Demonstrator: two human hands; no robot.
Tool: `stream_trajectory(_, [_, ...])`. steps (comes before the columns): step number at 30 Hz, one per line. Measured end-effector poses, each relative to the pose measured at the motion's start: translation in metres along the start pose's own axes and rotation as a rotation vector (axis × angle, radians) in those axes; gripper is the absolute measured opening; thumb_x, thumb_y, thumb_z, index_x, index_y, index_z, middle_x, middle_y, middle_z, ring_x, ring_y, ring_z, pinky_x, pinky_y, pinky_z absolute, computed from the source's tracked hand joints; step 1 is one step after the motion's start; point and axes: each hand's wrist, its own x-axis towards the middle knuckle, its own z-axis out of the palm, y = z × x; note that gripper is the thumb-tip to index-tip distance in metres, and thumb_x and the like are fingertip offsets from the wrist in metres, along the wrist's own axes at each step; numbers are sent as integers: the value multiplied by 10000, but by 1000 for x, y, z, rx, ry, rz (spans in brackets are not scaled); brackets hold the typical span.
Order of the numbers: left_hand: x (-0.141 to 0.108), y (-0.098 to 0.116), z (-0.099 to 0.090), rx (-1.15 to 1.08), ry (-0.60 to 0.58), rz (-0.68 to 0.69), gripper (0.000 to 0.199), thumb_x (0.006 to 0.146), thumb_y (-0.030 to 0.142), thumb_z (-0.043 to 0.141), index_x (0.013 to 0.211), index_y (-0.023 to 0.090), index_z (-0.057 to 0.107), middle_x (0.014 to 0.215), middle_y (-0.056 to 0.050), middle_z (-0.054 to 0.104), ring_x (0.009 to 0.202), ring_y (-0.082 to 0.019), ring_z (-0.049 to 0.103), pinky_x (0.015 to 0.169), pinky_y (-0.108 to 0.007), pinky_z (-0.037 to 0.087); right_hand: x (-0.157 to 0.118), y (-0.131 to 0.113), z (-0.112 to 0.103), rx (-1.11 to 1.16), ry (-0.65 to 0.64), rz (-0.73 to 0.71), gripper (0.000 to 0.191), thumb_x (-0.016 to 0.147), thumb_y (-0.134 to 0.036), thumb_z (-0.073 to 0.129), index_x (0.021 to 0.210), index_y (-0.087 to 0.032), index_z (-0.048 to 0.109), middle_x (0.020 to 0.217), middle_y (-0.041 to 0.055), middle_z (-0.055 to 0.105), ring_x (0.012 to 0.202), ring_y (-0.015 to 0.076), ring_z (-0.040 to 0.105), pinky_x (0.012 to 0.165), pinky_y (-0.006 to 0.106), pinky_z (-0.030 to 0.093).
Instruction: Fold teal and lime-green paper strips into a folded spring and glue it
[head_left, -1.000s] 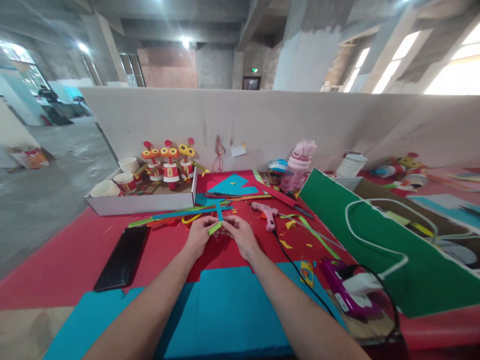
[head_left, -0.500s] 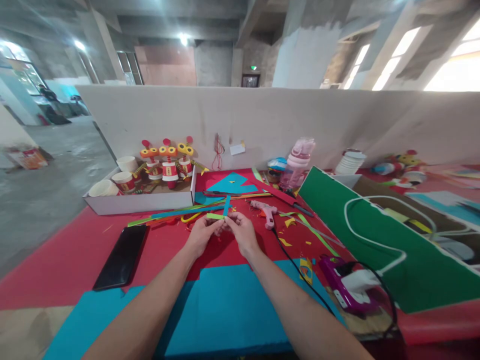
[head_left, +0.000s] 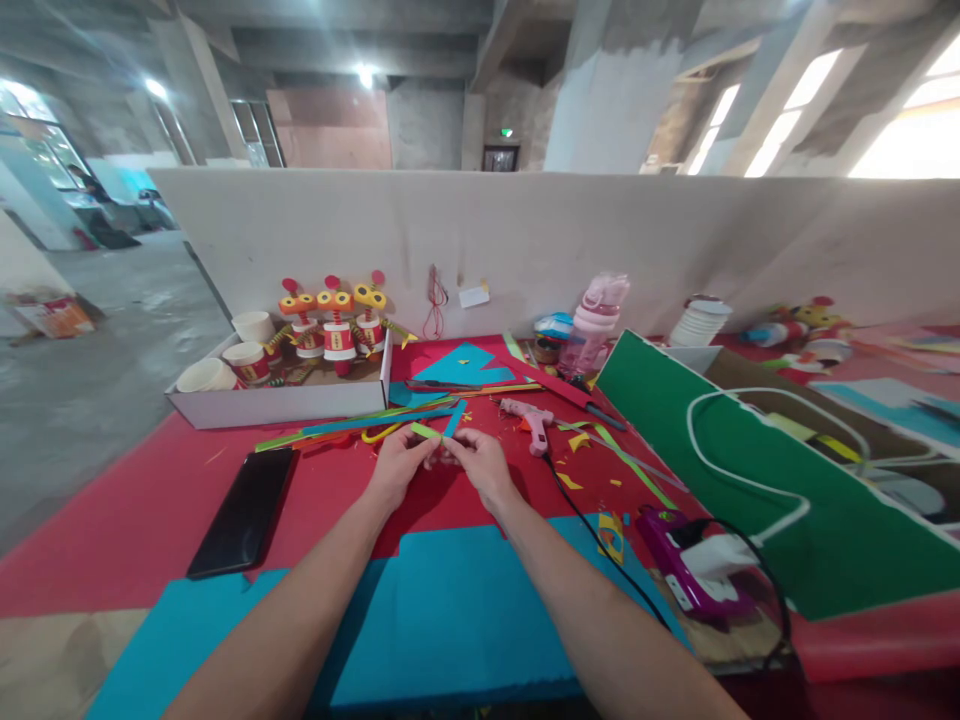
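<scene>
Close together above the red table cover [head_left: 322, 510], both my hands are closed on narrow paper strips. My left hand [head_left: 399, 463] pinches a light green strip [head_left: 425, 431], which sticks out up and to the left. From the fingers of my right hand [head_left: 480, 462] a blue strip [head_left: 454, 417] points up and slightly right. The two strips meet between my fingertips in a V shape; the fingers hide their lower ends. A pink glue gun [head_left: 534, 425] lies just right of my right hand.
A white tray [head_left: 285, 408] with cups and several paper-cup figures stands back left. A black phone [head_left: 244, 512] lies left. Right are a purple power strip [head_left: 694, 575] and a green board [head_left: 772, 500]. Blue sheets [head_left: 457, 620] lie in front; a pink bottle [head_left: 596, 325] stands behind.
The green and blue strips have tilted between my fingers: the green one now slopes down to the right, and the blue one leans more to the right. My hands have barely moved.
</scene>
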Motion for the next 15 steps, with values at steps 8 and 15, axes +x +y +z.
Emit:
stream_trajectory(8, [1,3,-4,18,108,57,213,667,334,707,688,142,619,527,12,561,481,-92,479,477,-211,377,0,0,-1,-177,90,-67,260,659,-430,677,677,-180,605,553,-2,621,562,183,638,546,274,495])
stream_trajectory(15, [4,-2,-8,-66,155,47,251,698,380,674,775,149,613,631,1,590,506,-84,508,491,-205,397,1,-3,-1,69,176,-14,275,627,-413,710,698,-178,586,601,-1,639,609,166,647,629,288,521])
